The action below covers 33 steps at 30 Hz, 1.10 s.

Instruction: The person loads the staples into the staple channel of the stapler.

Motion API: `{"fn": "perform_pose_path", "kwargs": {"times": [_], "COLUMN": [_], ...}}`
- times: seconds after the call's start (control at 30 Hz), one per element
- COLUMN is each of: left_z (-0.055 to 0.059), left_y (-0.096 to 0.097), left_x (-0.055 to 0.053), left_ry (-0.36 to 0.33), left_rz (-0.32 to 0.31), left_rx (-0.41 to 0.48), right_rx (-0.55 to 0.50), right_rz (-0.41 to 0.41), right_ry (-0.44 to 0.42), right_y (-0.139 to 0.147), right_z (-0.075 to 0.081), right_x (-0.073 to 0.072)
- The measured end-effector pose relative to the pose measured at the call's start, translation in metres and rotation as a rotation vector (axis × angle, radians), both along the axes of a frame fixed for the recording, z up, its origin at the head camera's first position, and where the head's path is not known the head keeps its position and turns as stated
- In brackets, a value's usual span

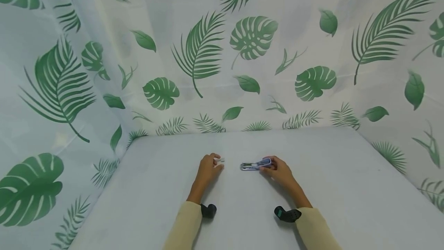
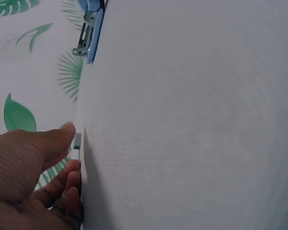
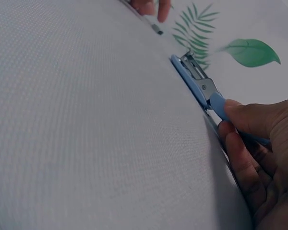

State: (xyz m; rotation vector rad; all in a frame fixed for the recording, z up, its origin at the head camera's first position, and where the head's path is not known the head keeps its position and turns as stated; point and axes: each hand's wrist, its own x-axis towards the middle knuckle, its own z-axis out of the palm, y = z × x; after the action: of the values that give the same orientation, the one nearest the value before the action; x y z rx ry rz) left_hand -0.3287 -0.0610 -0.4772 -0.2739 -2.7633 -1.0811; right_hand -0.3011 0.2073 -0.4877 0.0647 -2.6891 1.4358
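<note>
A blue stapler with a metal front lies flat on the white table, its front pointing left. My right hand grips its rear end between thumb and fingers. The right wrist view shows the thumb on the blue handle, the fingers curled beneath, and the metal front part above the blue base. My left hand rests at the table left of the stapler, thumb and forefinger apart. Between and just beyond those fingertips is a small silvery strip, too small to identify.
The white tabletop stretches around both hands. Behind it and at the sides hangs a white curtain printed with green leaves. A black wrist camera sits on the left forearm, another wrist camera on the right.
</note>
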Motion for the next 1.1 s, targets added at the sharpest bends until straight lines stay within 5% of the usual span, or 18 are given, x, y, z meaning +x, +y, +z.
{"fn": "perform_pose_path", "kwargs": {"times": [0.33, 0.8, 1.1], "left_z": [0.006, 0.018, 0.013], "left_y": [0.002, 0.009, 0.011], "left_x": [-0.006, -0.017, -0.021], "left_ry": [-0.018, -0.17, -0.125], "left_rz": [-0.005, 0.136, 0.128], "left_rx": [-0.052, -0.14, -0.145], "right_rx": [-0.02, -0.066, -0.061], "right_rz": [-0.009, 0.028, 0.016], "right_ry": [0.0, -0.035, -0.046], "right_y": [-0.002, -0.002, -0.002], "right_z": [0.004, 0.005, 0.005], "right_x": [0.006, 0.001, 0.001]}}
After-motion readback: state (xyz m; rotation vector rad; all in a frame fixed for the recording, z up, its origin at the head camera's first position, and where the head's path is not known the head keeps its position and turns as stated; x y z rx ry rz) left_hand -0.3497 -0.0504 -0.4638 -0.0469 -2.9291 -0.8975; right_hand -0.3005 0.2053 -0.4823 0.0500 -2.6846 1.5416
